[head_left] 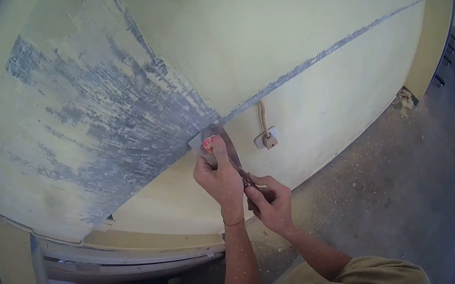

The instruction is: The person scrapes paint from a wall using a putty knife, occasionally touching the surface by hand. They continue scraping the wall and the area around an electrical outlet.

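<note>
My left hand (218,176) is closed on a flat grey metal putty knife blade (198,141), its thumb lying by a red patch on the blade. Just below and to the right, my right hand (271,200) has its fingers wrapped round the dark handle of a scraper (230,147). That scraper's narrow-looking blade runs up along the first one, and the two overlap in this view. Both tools are up against the wall, where a grey scraped patch (116,105) meets a long grey strip (310,64).
A wall socket (267,138) with a cable above it sits right of my hands. Pale flecks dot the grey floor (386,177), and a crumbled heap (405,99) lies in the corner. A door frame (132,253) runs along the lower left.
</note>
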### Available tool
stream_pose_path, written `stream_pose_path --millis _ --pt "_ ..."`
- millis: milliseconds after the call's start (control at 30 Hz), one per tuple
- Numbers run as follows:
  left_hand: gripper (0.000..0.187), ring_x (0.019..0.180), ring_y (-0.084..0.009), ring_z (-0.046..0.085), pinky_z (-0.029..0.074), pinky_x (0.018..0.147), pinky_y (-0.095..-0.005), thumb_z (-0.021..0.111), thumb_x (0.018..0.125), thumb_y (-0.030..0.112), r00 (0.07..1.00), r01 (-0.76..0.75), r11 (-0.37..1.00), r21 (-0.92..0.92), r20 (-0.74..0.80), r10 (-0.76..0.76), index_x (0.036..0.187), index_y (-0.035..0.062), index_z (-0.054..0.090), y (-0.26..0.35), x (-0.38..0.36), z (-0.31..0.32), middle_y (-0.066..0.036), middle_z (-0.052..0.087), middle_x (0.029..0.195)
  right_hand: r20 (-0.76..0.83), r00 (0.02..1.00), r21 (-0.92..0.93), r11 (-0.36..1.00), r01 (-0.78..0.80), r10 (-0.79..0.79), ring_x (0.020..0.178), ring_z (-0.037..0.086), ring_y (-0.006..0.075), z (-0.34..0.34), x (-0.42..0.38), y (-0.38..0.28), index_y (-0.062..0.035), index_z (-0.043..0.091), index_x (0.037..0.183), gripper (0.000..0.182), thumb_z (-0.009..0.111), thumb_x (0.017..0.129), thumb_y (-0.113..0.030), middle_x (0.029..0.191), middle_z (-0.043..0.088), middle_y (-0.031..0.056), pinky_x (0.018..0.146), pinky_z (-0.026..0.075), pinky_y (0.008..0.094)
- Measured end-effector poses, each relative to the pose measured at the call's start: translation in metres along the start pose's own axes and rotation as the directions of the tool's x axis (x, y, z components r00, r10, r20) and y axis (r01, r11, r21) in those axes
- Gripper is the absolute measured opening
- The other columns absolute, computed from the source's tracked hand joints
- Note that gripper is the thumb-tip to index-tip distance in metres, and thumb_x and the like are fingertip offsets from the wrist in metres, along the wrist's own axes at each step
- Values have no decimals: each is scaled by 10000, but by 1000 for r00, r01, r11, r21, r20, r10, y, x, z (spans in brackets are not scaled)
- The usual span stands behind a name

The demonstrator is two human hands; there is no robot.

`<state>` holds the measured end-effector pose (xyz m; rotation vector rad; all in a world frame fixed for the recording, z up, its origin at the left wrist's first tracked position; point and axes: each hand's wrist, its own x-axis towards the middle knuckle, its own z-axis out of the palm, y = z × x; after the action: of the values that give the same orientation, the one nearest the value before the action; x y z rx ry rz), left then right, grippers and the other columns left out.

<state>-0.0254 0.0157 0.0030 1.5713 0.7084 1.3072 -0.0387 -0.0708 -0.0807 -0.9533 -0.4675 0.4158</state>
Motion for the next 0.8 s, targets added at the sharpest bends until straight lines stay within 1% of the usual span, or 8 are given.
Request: stream_pose_path --millis 167,267,400,467,500,600,667,800 --pt "300 768 -89 553 452 714 -264 651 942 258 1000 16 1000 -25 16 -15 913 -40 667 5 -3 2 -39 662 838 16 993 51 992 -117 116 489 478 54 1 -8 -17 -1 556 1233 274 571 977 -99 637 585 37 415 345 221" --pt "229 722 -64 557 453 666 -244 673 924 196 1000 -15 991 -136 -13 13 865 -25 669 -6 -2 7 -14 663 794 31 994 -2 994 -109 109 484 467 47 -3 -4 -32 3 544 1261 302 560 985 -120 632 577 36 411 336 220" --pt "212 724 -62 558 453 673 -240 673 921 180 999 -19 994 -110 -38 15 864 -24 676 13 2 11 -15 668 798 74 989 -8 992 -125 125 487 463 42 -3 1 -53 8 511 1325 366 555 987 -125 637 578 31 417 334 212" --pt "273 750 -89 556 457 701 -266 661 930 225 991 133 990 -52 2 -133 881 -44 664 19 4 8 -27 648 807 84 975 34 977 -211 208 498 462 42 -1 -1 -59 18 484 1373 418 559 982 -111 640 575 24 429 341 206" --pt "273 750 -89 556 457 701 -266 661 930 225 992 129 990 -51 -1 -129 881 -44 664 18 4 8 -27 648 807 89 974 36 977 -210 207 498 462 42 -1 0 -57 18 484 1373 418 559 982 -111 640 575 24 429 341 206" --pt "275 688 -83 531 432 620 -272 665 926 219 999 36 998 -57 -38 -38 874 -51 649 14 4 15 -4 614 740 42 984 15 985 -174 174 583 485 35 -3 2 -51 7 532 1353 397 582 969 -80 700 593 -1 495 388 205" --pt "278 631 -73 481 384 551 -285 669 924 228 988 -117 987 -109 -112 105 861 -41 642 18 7 23 26 560 670 26 992 -16 993 -121 121 606 487 39 -2 7 -47 21 568 1312 359 586 963 -63 754 611 7 514 408 205" --pt "281 704 -80 506 443 652 -272 670 901 206 972 -189 974 125 -116 203 845 -69 653 75 41 28 -29 636 735 92 995 23 999 -42 40 613 483 39 21 42 -99 34 571 1302 353 585 964 -66 771 609 7 525 411 203"
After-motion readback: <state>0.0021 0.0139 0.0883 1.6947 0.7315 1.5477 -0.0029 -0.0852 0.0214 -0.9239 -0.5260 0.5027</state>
